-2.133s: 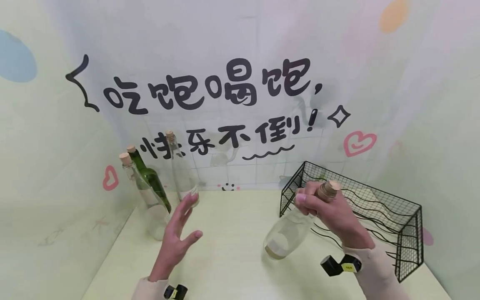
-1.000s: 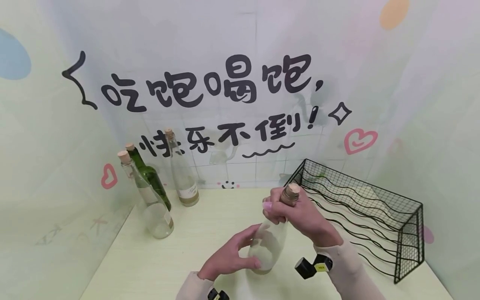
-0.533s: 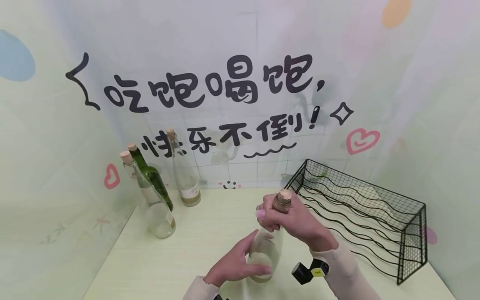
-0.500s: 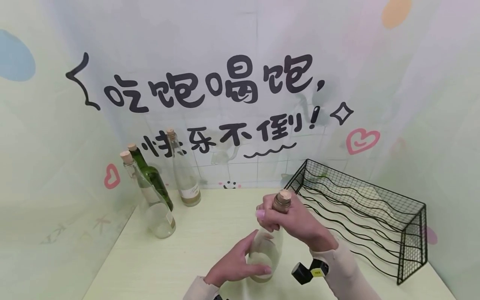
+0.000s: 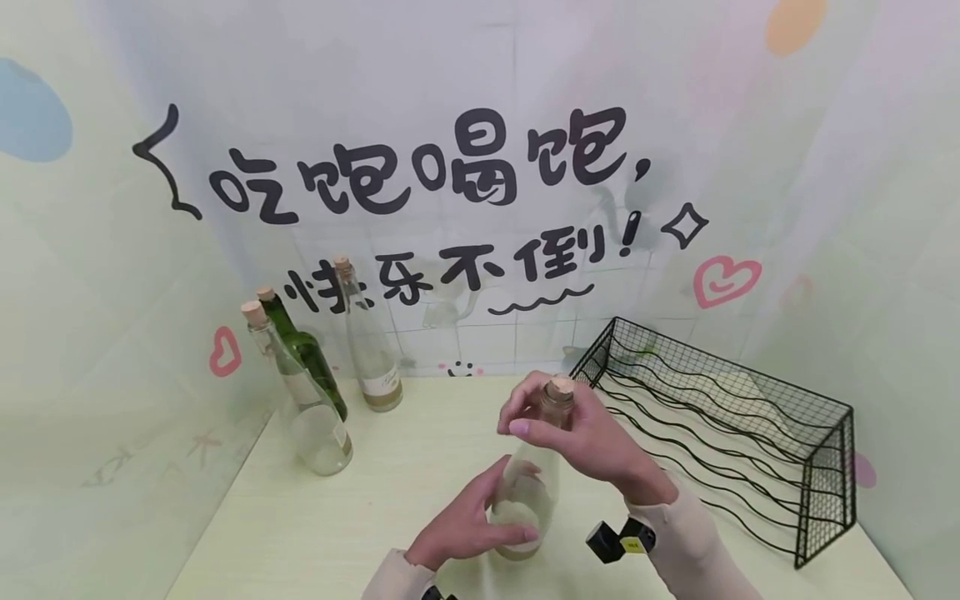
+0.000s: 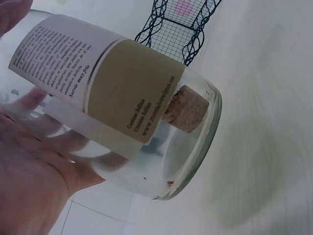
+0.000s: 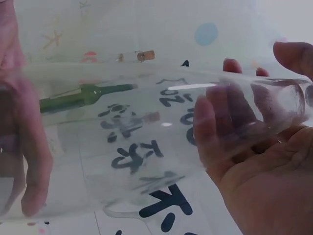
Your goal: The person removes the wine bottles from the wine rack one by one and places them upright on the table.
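A clear glass bottle (image 5: 534, 479) with a cork stopper (image 5: 561, 385) stands nearly upright, slightly tilted, at the front middle. My left hand (image 5: 467, 521) grips its lower body, thumb on the near side and fingers round the far side. Up at the neck, my right hand (image 5: 596, 442) has its fingers loosened, the thumb standing off the glass. The right wrist view shows those fingers (image 7: 232, 112) extended behind the neck. In the left wrist view, a white and gold label (image 6: 132, 88) covers the bottle's side, and a loose cork (image 6: 188, 108) lies inside near the base.
Two clear corked bottles (image 5: 322, 437) (image 5: 378, 371) and a green bottle (image 5: 311, 358) stand at the back left of the pale table (image 5: 300, 542). A black wire rack (image 5: 825, 492) with wavy rods lies at the right. A printed curtain (image 5: 480, 67) hangs behind.
The bottle has come from beside the rack to the front middle and been turned more upright. My left hand has moved right and taken hold of it; lately my right fingers have loosened from the neck.
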`<control>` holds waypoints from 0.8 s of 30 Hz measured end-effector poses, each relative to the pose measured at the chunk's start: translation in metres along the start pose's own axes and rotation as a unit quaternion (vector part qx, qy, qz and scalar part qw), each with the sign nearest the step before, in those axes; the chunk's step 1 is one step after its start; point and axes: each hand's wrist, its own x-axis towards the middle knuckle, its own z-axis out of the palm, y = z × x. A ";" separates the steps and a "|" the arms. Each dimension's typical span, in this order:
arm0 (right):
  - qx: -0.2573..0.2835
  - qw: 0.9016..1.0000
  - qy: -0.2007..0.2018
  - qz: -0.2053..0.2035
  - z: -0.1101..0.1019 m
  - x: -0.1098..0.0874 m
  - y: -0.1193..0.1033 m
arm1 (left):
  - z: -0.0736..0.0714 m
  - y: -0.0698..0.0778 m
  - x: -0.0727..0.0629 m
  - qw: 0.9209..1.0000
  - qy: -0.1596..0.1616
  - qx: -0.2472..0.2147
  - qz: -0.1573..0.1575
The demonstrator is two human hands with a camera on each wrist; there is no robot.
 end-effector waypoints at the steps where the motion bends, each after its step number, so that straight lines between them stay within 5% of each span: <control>1: -0.013 1.000 0.004 0.006 0.000 0.000 0.000 | -0.001 0.000 0.000 1.000 0.003 0.000 -0.004; 13: -0.188 0.981 0.036 0.019 -0.014 -0.019 0.010 | -0.017 0.000 -0.004 0.999 0.047 0.000 0.002; 18: -0.255 0.963 0.070 0.055 -0.024 -0.039 0.018 | -0.029 0.000 -0.008 0.997 0.072 -0.006 -0.022; 24: -0.336 0.934 0.103 0.060 -0.040 -0.062 0.029 | -0.045 -0.001 -0.010 0.995 0.101 -0.006 -0.012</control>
